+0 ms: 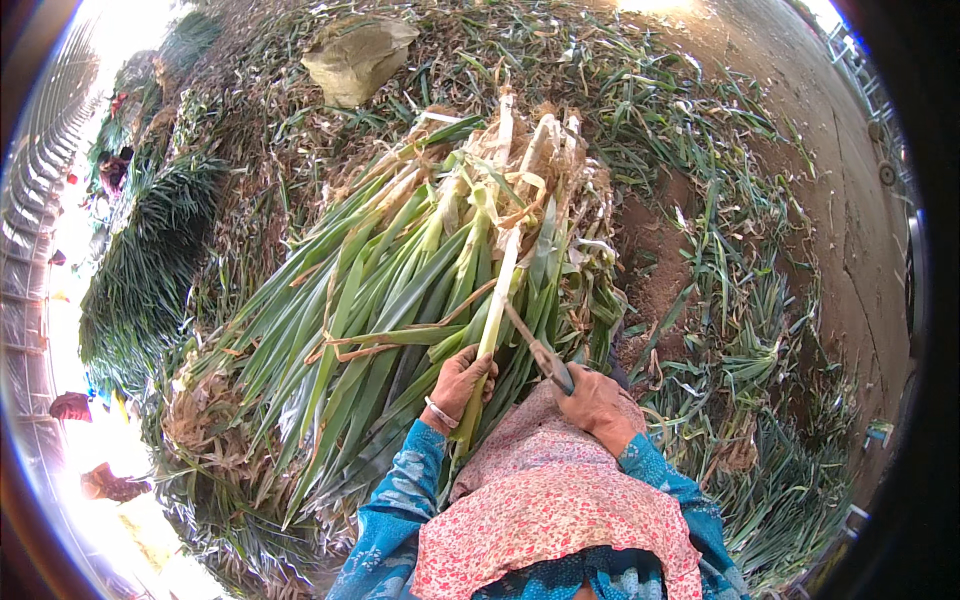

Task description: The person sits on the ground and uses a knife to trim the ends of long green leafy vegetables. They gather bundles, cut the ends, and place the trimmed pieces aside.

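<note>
My left hand point(459, 384), with a pale bangle at the wrist, grips a leek point(498, 307) by its green part. The leek's white shank points away from me toward the roots of the pile. In my right hand point(592, 397) is a knife point(545, 358) with a worn, brownish blade. Its tip end lies close against the shank; whether it touches, I cannot tell. Beneath both hands spreads a heap of untrimmed leeks point(405, 277), green leaves toward me and dry, fibrous roots point(555, 150) at the far end.
A yellowish woven sack point(356, 60) lies beyond the heap. Cut leaf scraps point(675, 112) litter the ground all around. Another large leek pile point(150, 255) stands at left, with a person point(114, 171) partly visible beside it. Bare concrete floor point(847, 225) runs along the right.
</note>
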Motion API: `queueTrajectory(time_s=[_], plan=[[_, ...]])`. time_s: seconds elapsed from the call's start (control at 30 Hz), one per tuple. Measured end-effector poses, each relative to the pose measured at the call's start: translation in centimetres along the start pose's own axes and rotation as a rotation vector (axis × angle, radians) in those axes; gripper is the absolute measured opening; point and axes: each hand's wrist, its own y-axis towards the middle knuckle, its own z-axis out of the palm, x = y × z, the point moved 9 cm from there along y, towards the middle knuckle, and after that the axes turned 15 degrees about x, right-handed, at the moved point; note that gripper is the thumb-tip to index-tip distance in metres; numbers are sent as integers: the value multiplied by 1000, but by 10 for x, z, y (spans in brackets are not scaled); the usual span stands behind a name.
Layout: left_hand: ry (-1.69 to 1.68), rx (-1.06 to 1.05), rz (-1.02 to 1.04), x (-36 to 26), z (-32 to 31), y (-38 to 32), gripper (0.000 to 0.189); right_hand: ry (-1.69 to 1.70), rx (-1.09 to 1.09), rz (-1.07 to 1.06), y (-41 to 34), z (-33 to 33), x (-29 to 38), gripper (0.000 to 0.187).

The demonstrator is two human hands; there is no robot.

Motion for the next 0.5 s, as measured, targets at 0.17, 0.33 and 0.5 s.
queueTrajectory(time_s=[0.17, 0.33, 0.5], plan=[[-38, -23, 18, -6, -4, -8, 29, 40, -76, 89, 18, -5, -16, 34], [47, -89, -46, -6, -6, -6, 27, 19, -41, 115, 45, -6, -15, 38], [207, -128, -35, -12, 1, -6, 23, 15, 59, 188, 67, -9, -11, 40]])
